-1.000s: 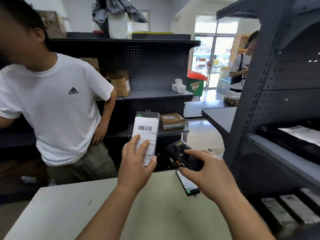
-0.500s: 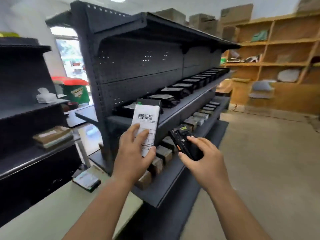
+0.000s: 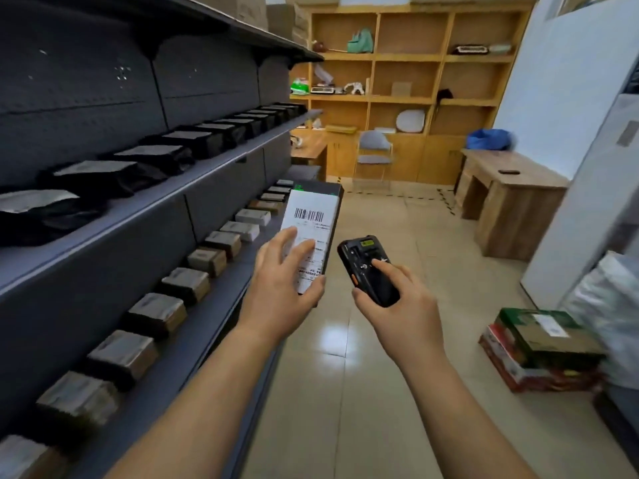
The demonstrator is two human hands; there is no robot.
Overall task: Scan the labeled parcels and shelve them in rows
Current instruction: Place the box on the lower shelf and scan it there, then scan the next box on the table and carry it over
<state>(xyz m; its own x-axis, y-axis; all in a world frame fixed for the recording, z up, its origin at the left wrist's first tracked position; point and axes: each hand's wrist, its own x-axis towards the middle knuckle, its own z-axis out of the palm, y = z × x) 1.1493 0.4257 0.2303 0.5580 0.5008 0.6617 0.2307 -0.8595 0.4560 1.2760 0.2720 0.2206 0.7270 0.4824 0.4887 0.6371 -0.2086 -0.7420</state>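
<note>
The left hand [image 3: 281,295] grips the parcel [image 3: 313,219] at frame centre, long axis upright, label toward the camera. The right hand [image 3: 397,305], just beside it, grips the scanner [image 3: 366,271]. The shelf [image 3: 207,326] with its row of boxes [image 3: 185,283] lies left of both hands — nearer the left hand.

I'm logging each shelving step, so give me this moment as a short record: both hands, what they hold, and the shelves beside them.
left hand: holds labeled parcel upright, barcode toward camera
right hand: grips scanner, one finger on top
upper shelf: row of black pouches
lower shelf: row of brown boxes
parcel status: not yet shelved
</note>
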